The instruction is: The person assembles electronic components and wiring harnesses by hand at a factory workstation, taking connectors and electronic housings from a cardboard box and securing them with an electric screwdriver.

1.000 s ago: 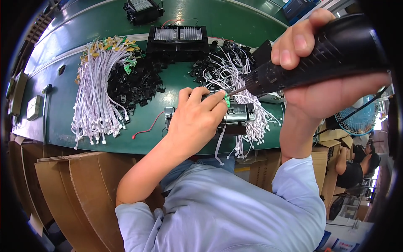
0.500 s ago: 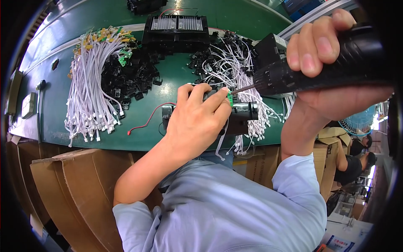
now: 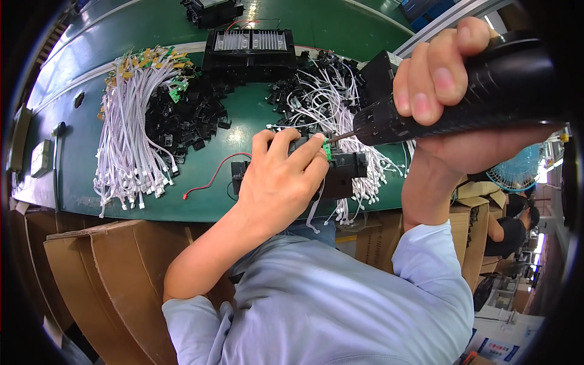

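Note:
My right hand point(image 3: 441, 79) is wrapped round a black power screwdriver point(image 3: 511, 82), held almost level. Its thin bit point(image 3: 342, 137) points left, and the end comes to the top of a small green circuit board point(image 3: 328, 151). That board sits at a black housing point(image 3: 348, 172) near the table's front edge. My left hand point(image 3: 281, 176) lies over the housing with its fingers bent, gripping it, the index fingertip close beside the bit's end. The fingers hide the housing's middle and any screw there. A red wire point(image 3: 213, 175) runs out from the housing's left side.
White cables point(image 3: 131, 128) with small boards lie in a bundle at left, next to a pile of black plastic parts point(image 3: 176, 112). More white cables point(image 3: 365, 164) lie at right. A black unit with metal fins point(image 3: 249, 58) stands behind. Cardboard boxes point(image 3: 121, 261) border the front.
The view has shifted slightly. My right hand and the screwdriver have come a little left and lower, the bit's end staying at the green board. My left hand keeps its hold.

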### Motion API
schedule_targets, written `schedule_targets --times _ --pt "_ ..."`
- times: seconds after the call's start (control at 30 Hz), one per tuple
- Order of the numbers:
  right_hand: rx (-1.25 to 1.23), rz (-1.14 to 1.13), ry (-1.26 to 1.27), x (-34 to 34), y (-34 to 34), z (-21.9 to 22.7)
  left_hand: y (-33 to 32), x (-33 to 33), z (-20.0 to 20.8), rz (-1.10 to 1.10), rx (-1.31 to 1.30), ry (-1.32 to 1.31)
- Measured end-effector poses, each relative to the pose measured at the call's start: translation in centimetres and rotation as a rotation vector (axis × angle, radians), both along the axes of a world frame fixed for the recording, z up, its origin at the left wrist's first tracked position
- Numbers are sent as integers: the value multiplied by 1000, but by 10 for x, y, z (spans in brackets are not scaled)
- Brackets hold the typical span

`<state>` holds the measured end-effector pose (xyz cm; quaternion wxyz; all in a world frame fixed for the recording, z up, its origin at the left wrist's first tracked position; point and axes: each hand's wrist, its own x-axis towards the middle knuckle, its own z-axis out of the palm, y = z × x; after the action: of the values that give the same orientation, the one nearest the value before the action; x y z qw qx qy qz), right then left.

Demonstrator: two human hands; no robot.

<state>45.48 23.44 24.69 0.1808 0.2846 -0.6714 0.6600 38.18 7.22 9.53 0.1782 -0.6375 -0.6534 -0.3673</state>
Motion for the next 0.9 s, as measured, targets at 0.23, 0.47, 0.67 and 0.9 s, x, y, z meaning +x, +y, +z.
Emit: schedule_targets --times 0.23,0.47,0.67,0.9 --pt "-19 18 23 -4 0 -5 -3 0 0 4 16 5" --pt "-138 -24 77 3 0 -6 -2 -2 4 -32 -13 -36" --pt "-671 -887 241 16 106 -10 -12 -5 23 -7 -253 -362" --pt "-1087 -1354 16 33 239 -88 -1 -9 29 -14 -272 -558"
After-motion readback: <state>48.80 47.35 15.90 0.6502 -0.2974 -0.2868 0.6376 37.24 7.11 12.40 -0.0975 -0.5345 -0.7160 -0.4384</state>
